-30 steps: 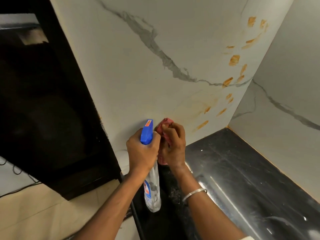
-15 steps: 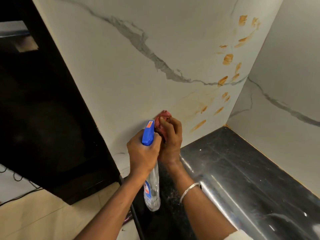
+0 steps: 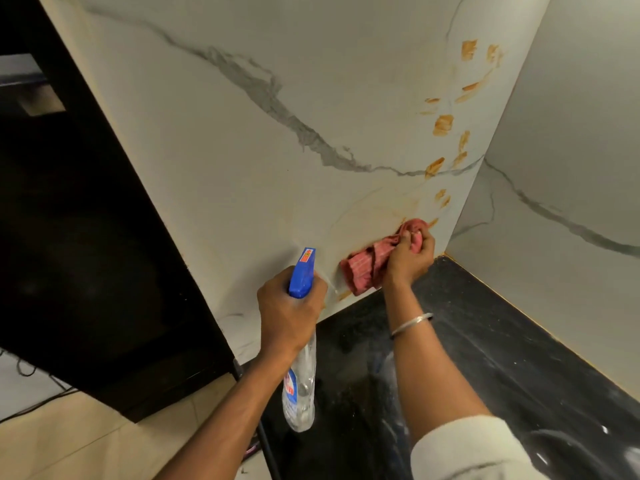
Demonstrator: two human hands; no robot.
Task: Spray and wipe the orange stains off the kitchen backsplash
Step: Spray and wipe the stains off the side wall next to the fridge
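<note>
Right hand (image 3: pixel 408 258) bunches the red cloth (image 3: pixel 367 265) against the backsplash (image 3: pixel 242 150), low near the corner. Left hand (image 3: pixel 289 315) grips the spray bottle (image 3: pixel 300 382) over the black table (image 3: pixel 502 348). Orange stains (image 3: pixel 443 124) above the cloth.

1. The head camera faces the white grey-veined marble backsplash (image 3: pixel 225 161) from near.
2. It looks forward and down over the glossy black stone countertop (image 3: pixel 502 344) at that backsplash's foot, towards its right corner.

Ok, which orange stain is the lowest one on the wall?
The small orange streak under the pink cloth, just above the black countertop. The other stains all sit higher, toward the corner.
</note>
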